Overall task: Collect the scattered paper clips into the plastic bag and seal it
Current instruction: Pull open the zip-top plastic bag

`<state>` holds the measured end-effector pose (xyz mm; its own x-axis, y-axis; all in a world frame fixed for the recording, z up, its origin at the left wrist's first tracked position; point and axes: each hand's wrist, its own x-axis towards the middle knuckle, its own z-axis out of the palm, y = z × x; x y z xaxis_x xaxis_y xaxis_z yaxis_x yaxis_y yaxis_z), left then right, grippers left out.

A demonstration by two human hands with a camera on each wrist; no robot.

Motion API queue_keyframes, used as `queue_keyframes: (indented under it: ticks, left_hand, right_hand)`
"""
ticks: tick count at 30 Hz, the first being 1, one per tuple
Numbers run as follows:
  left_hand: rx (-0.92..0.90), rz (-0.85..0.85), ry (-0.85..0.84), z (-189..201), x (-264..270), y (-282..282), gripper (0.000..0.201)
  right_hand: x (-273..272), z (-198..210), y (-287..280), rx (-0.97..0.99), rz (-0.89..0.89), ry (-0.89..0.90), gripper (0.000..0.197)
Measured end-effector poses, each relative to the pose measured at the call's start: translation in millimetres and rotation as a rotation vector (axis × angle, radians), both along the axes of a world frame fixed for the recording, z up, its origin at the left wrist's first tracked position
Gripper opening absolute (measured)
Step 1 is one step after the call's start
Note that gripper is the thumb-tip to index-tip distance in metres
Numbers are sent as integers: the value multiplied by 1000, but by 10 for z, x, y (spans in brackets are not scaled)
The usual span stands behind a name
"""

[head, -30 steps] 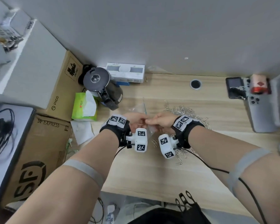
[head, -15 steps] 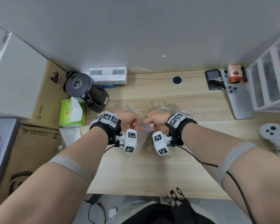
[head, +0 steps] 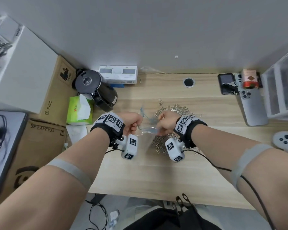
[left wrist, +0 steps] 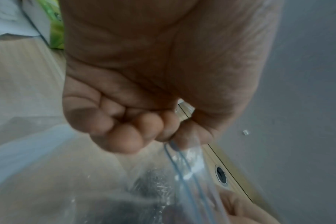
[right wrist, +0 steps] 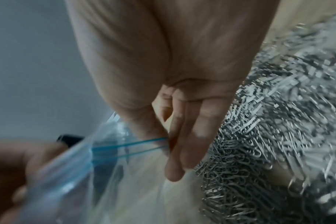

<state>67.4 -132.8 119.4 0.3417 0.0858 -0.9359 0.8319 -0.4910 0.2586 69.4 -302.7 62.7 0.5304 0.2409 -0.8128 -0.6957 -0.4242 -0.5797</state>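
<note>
A clear plastic bag (head: 146, 135) with a blue zip strip hangs between my two hands above the wooden desk (head: 156, 171). My left hand (head: 133, 122) pinches one lip of the bag's mouth; in the left wrist view the left hand (left wrist: 169, 136) has the strip held between thumb and curled fingers. My right hand (head: 165, 125) pinches the opposite lip, and the right wrist view shows the right hand (right wrist: 169, 145) gripping the blue zip strip (right wrist: 125, 147). A big heap of silver paper clips (head: 173, 112) lies on the desk under and behind the right hand, with the paper clips (right wrist: 278, 136) close by the fingers.
A black kettle (head: 96, 90), a green tissue pack (head: 79, 110) and cardboard boxes (head: 56, 90) stand at the left. A white box (head: 118, 74) sits by the wall. Phones (head: 253, 107), a red tin (head: 249, 78), white drawers (head: 283, 90) and a controller (head: 284, 141) are at the right.
My hands have drawn a little apart, and the bag's mouth now spreads between them. The head view has shifted, showing more of the right side.
</note>
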Motion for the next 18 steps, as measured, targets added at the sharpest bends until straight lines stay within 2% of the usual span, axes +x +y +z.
queue_keyframes:
  ticks: [2, 5, 8, 10, 11, 13, 14, 16, 18]
  left_hand:
    - [68, -89, 2, 44, -9, -2, 24]
    - [206, -127, -76, 105, 22, 47, 17]
    - [351, -300, -180, 186, 48, 96, 26]
    - [333, -355, -239, 165, 78, 132, 35]
    - [326, -349, -263, 138, 88, 152, 33]
    - [328, -258, -327, 115, 86, 175, 14]
    - [306, -214, -372, 91, 78, 185, 17]
    - [217, -201, -466, 70, 60, 199, 35]
    - [171, -249, -576, 60, 50, 215, 35]
  right_hand:
    - [1, 12, 55, -108, 75, -94, 35]
    - [21, 38, 79, -268, 169, -214, 18]
    - [53, 36, 76, -289, 192, -182, 17]
    - [71, 17, 109, -265, 188, -158, 22]
    - [66, 15, 134, -243, 181, -159, 24]
    - [39, 6, 183, -181, 134, -146, 28]
    - [21, -8, 201, -143, 124, -127, 30]
    - [-19, -43, 237, -86, 124, -94, 30]
    - [-48, -90, 260, -46, 116, -72, 28]
